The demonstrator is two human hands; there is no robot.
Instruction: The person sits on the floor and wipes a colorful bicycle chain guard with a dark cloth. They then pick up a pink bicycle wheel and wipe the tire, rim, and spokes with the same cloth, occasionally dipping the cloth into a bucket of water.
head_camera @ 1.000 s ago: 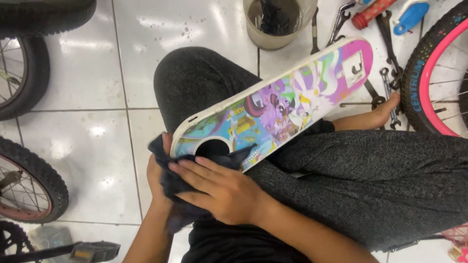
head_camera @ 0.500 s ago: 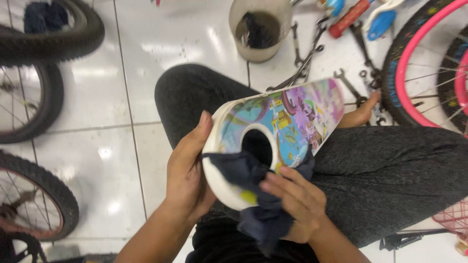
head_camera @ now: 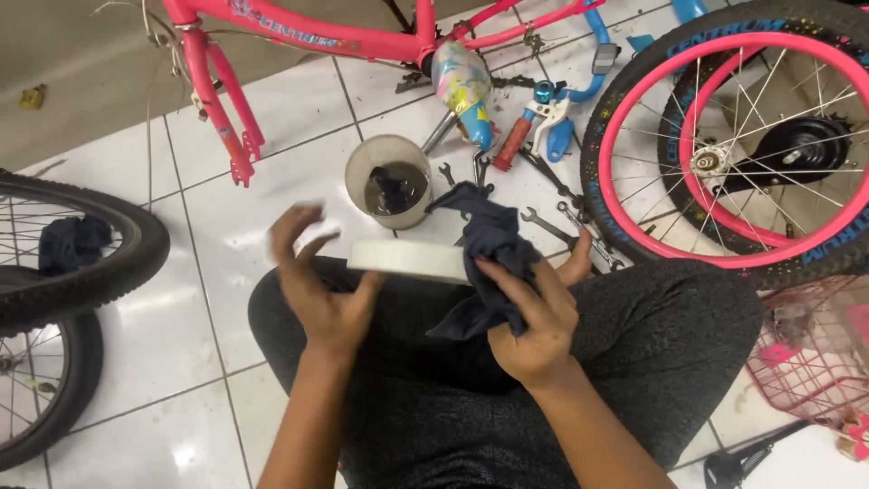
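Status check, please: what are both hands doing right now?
Left hand steadies white plastic bike panel, edge-on. Right hand grips dark blue rag against it. Nothing in the way.

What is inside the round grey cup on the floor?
The cup holds dark liquid with a dark lump, perhaps a cloth, sitting in it. The bottom of the cup is covered by the liquid and cannot be seen.

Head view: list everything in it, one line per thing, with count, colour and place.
bike frame: one, pink, top, lying on the floor
wheel with pink rim: one, black tyre, upper right
black tyres: two, left edge
cup: one, grey, dark liquid inside, floor centre
wrenches: several, metal, floor right of the cup
wire basket: one, pink, lower right
white panel: one, edge-on, over the lap
cloth: one, dark blue, on the panel's right end
left hand: holds the panel
right hand: grips the cloth
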